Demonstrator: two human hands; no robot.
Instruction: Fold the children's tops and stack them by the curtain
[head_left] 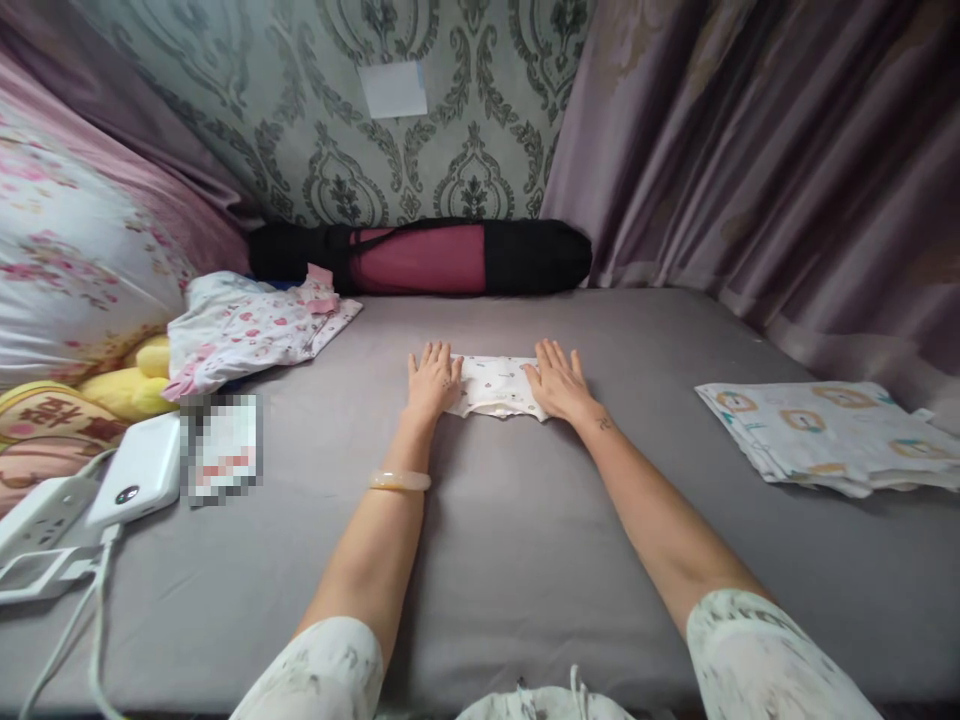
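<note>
A small white garment with a tiny print (pixel 501 386) lies folded into a flat rectangle on the grey bed sheet (pixel 517 520). Its curved neckline edge faces me. Flat on the left end of the garment rests my left hand (pixel 435 380), fingers stretched forward. My right hand (pixel 559 382) presses on the right end in the same way, fingers out and slightly apart. Neither hand grips the cloth; the palms partly cover its two ends.
Folded patterned cloths (pixel 832 430) lie at the right. Crumpled children's clothes (pixel 262 325) sit at the left, by a yellow plush toy (pixel 127 385). Nearer are a white power bank (pixel 142 468), a power strip (pixel 45 515) and cables. A black-and-maroon long bag (pixel 420 258) lies along the wall.
</note>
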